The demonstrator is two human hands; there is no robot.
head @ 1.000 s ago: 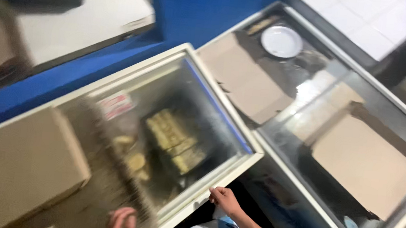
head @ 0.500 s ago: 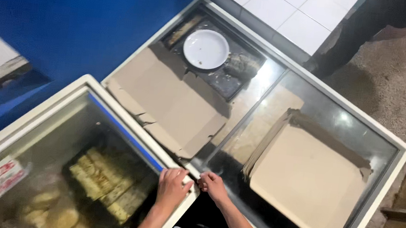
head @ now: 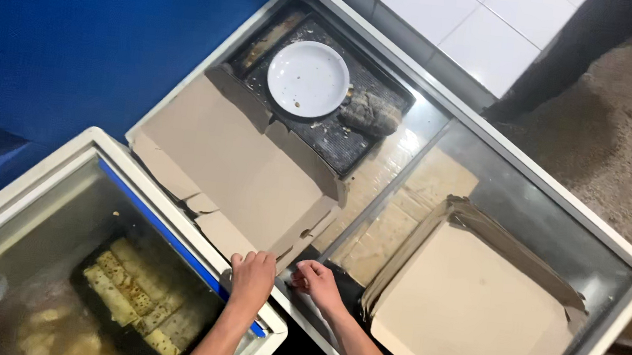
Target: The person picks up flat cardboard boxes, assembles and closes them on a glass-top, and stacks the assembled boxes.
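While both hands rest at the near edge of the right-hand chest freezer, the step in hand looks to be getting a grip on its sliding glass lid. The left hand lies palm-down with fingers pressed together and curled over the corner where the neighbouring freezer meets this one, touching the flattened cardboard just beyond its fingertips. The right hand, just beside it, has its fingers bent onto the lid's frame (whether it actually pinches the rim I cannot tell). Further out from the left hand sit a white plate and a dark tray; off to the right of the right hand lies a closed cardboard box. Sliding the glass would seem to call for a firm hold on the frame and a steady sideways pull, without the cardboard catching.
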